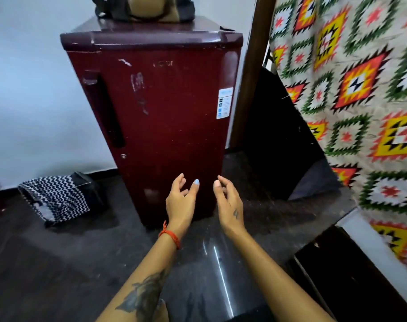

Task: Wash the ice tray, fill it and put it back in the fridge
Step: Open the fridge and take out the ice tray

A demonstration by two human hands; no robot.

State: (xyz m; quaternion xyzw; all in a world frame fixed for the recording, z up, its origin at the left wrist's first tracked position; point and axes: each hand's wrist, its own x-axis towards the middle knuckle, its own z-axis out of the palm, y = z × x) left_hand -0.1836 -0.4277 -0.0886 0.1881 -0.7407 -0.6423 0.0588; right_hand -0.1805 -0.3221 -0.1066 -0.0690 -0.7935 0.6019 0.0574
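left hand (180,201), right hand (228,201) — empty, fridge (163,112) closed

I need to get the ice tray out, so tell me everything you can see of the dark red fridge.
The dark red fridge is a glossy single-door unit standing upright on the dark floor against a pale wall. Its door is closed and scuffed, with a recessed vertical handle on its left edge, a keyhole below it and a label sticker at right. A bag sits on top. Neither hand touches it.

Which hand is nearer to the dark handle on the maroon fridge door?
Left. The left hand hovers below and right of the dark handle; the right hand hovers farther right. Both are empty.
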